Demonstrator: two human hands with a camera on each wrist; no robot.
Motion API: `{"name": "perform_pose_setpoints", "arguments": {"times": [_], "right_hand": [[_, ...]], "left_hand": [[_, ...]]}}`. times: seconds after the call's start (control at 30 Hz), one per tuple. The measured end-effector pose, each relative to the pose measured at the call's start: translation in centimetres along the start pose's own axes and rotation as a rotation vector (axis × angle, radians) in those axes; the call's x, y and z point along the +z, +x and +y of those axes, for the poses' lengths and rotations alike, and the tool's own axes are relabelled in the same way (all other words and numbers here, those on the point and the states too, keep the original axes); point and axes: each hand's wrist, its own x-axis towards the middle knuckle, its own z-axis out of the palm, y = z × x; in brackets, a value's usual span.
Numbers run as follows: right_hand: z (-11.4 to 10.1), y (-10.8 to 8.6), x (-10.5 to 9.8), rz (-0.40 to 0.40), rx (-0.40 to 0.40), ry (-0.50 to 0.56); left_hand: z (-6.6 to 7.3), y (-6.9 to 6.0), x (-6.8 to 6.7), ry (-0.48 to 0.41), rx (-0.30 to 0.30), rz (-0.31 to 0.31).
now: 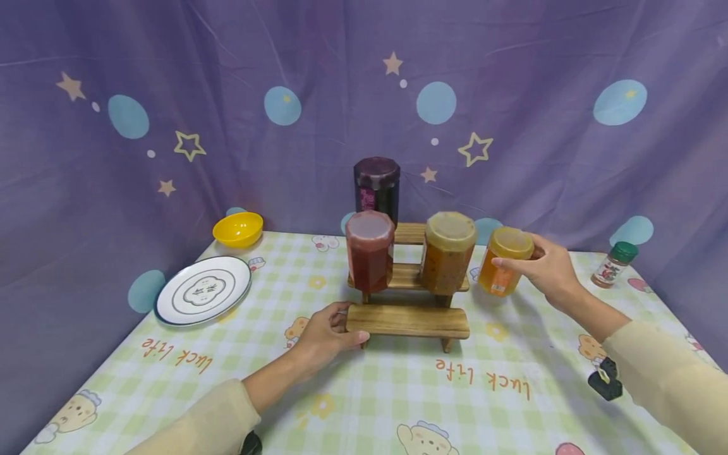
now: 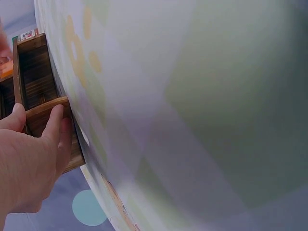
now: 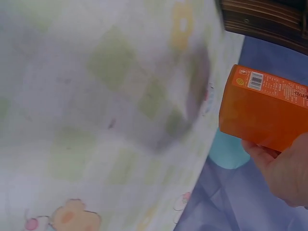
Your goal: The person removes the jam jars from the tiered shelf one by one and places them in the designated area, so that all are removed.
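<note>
Orange jar between thumb and fingers of the right hand, wooden rack in the left hand, edge-gripped.

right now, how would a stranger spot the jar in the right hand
Find the stepped wooden stand on the checked tablecloth. Just to its right in the head view, the right hand grips an orange jar with a yellow lid. Unlike the three jars on the stand, this one is in a hand.
</note>
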Motion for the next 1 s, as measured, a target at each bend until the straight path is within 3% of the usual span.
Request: {"name": "perform_pose_setpoints", "arguments": {"times": [0.13,0.77,1.0], "right_hand": [[0.6,-0.4,0.4,-0.027,0.004,0.002],[2.5,-1.4,1.4,0.007,-0.013,0.017],[2.4,-1.4,1.4,-0.024,-0.027,0.054]], "left_hand": [[-0.1,0.0,0.0,-0.002,0.001,-0.002],[-0.2,0.0,-0.1,-0.002,-0.002,-0.013],[-0.1,0.0,-0.2,0.014,-0.004,-0.004]]}}
